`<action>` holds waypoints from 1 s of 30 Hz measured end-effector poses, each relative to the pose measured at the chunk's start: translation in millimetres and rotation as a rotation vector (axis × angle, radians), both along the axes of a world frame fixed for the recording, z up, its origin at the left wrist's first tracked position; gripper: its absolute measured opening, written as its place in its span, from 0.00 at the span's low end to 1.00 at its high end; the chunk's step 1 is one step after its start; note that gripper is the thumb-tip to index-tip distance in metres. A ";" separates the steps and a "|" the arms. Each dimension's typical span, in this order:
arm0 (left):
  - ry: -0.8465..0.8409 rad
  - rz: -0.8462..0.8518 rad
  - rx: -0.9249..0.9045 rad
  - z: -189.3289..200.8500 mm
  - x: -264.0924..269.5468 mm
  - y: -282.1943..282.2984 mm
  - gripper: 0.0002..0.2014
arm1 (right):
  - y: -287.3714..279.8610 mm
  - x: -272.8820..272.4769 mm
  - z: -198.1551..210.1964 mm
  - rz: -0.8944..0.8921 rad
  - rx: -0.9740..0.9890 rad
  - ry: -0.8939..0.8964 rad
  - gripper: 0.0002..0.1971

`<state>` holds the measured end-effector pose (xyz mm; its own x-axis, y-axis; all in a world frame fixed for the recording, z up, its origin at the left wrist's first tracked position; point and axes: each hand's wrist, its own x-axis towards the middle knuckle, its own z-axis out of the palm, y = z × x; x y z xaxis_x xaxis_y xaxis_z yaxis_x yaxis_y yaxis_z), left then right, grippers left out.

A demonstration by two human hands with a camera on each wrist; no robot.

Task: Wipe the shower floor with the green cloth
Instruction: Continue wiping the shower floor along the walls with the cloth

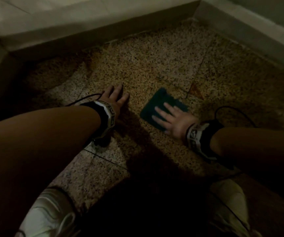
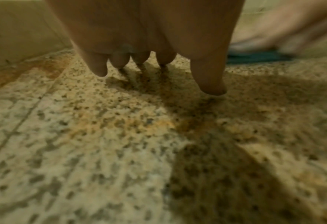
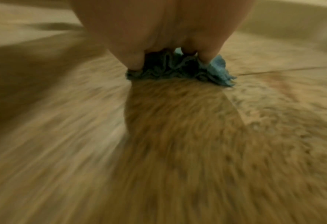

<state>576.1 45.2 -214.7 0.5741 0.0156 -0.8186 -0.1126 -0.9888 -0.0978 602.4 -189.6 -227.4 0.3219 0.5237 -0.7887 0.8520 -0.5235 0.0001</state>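
Note:
A dark green cloth (image 1: pixel 161 103) lies folded flat on the speckled shower floor (image 1: pixel 155 65), right of centre in the head view. My right hand (image 1: pixel 167 115) presses down on the cloth with straight, spread fingers. In the right wrist view the cloth (image 3: pixel 177 69) bunches in wrinkles under the fingertips (image 3: pixel 135 60), and the picture is smeared by motion. My left hand (image 1: pixel 117 94) rests flat on the bare floor to the left of the cloth, fingers spread. In the left wrist view its fingers (image 2: pixel 210 75) touch the floor, and the cloth (image 2: pixel 254 58) shows at the far right.
A raised pale curb (image 1: pixel 86 29) runs along the back and meets a second curb (image 1: pixel 250 31) at the far right corner. A rusty stain (image 1: pixel 197 90) marks the floor beyond the cloth. My white shoes (image 1: pixel 48 214) stand near the bottom edge, left and right.

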 end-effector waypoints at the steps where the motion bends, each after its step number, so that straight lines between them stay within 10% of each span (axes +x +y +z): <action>1: -0.007 -0.020 0.015 1.5 0.1 0.1 0.53 | -6.4 -7.3 -1.0 0.067 0.059 -0.009 0.34; 10: 0.032 -0.082 0.072 4.7 2.1 -18.8 0.53 | -19.3 5.4 -5.7 0.174 0.119 0.058 0.30; 21: 0.028 -0.101 0.031 8.7 1.8 -29.2 0.49 | -9.4 42.6 -8.2 -0.340 -0.030 -0.066 0.30; 30: 0.026 -0.122 0.047 7.4 3.7 -26.2 0.49 | -40.6 12.5 -4.4 0.058 0.080 -0.043 0.41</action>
